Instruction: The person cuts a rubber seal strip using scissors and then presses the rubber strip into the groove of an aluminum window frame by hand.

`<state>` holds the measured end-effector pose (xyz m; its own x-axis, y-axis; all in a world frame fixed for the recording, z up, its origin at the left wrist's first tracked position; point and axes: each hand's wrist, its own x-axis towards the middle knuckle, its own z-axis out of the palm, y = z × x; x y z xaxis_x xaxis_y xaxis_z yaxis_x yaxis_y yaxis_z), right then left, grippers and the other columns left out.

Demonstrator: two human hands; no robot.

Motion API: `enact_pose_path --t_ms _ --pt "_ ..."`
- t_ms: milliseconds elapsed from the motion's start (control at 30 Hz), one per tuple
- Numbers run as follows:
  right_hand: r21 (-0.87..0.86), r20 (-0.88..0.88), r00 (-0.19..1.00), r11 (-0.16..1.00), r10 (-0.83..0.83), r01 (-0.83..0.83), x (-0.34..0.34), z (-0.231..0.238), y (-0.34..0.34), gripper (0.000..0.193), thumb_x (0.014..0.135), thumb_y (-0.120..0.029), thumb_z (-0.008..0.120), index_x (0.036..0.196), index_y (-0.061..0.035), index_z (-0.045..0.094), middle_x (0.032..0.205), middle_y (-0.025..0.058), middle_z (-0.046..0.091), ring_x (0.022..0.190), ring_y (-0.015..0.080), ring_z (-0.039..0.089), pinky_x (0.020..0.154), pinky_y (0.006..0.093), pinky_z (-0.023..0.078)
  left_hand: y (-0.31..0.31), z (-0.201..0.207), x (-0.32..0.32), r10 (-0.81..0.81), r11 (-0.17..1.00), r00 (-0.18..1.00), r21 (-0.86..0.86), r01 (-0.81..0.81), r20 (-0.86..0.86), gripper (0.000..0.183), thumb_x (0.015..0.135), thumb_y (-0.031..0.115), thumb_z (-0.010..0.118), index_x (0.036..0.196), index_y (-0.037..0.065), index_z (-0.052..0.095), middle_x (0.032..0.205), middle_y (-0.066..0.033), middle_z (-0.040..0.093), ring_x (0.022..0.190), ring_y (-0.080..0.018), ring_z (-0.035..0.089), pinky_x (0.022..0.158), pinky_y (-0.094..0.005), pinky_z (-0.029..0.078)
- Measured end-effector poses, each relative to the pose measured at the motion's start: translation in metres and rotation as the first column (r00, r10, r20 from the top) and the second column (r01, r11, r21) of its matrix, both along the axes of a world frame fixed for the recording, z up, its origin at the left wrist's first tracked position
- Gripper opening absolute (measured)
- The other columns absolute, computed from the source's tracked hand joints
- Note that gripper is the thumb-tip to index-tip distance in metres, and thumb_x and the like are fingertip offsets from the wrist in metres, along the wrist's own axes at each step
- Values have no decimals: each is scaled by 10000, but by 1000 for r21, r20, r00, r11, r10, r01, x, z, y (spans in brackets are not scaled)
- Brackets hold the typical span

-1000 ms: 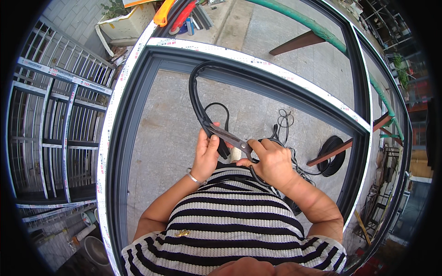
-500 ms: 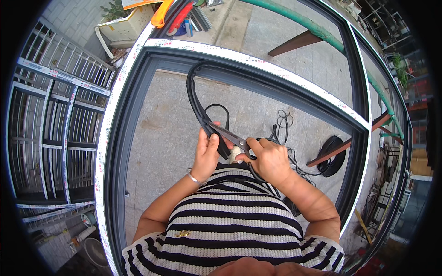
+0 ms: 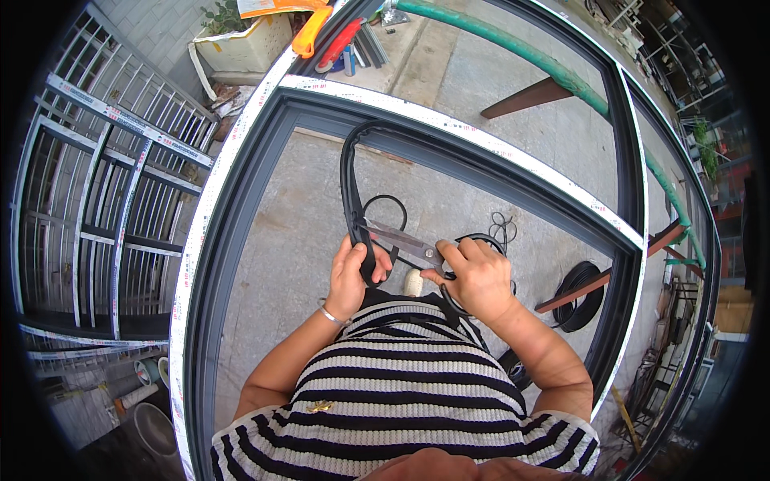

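Holding black strip (image 3: 348, 188) over opening of dark frame (image 3: 228, 216), clear of its left edge, with grey floor (image 3: 281, 280) around. Looks doubled, arched toward frame's far edge. Clamped between fingers of left hand (image 3: 347, 276). Also gripping scissors (image 3: 405, 239) over opening, fingers of right hand (image 3: 481, 280) round handles.

The top (image 3: 409, 377) is black and off-white stripes, strip (image 3: 348, 183) plain black, scissors (image 3: 407, 242) dull grey, pole (image 3: 521, 50) straight-up green.
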<state>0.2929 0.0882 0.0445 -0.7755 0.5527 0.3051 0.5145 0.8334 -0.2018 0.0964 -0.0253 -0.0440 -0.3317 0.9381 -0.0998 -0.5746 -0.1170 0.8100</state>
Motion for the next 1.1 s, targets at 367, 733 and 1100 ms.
enact_pose_path --t_ms 367,733,1100 --pt "-51 -12 999 998 32 -33 -11 0 2 476 748 -484 836 1011 -104 724 737 55 603 636 254 651 532 364 511 0 5 0 -6 1000 998 -28 4 -68 227 1119 227 365 1176 33 467 955 -154 666 741 -146 593 741 -319 531" --pt "-168 19 1000 986 -7 10 -5 -6 2 444 774 -451 839 1017 -95 728 727 79 644 612 280 661 547 375 520 4 4 5 -23 1000 998 6 23 -61 238 1126 231 373 1257 52 460 959 -142 657 781 -151 586 781 -325 515" --pt "-774 74 969 599 -235 204 -1 1 1 475 868 -457 806 1072 -38 718 734 129 674 666 223 659 606 365 492 0 -4 -1 -46 998 995 -46 42 -84 332 1113 245 394 1368 41 456 1009 -153 661 824 -174 600 833 -338 510"
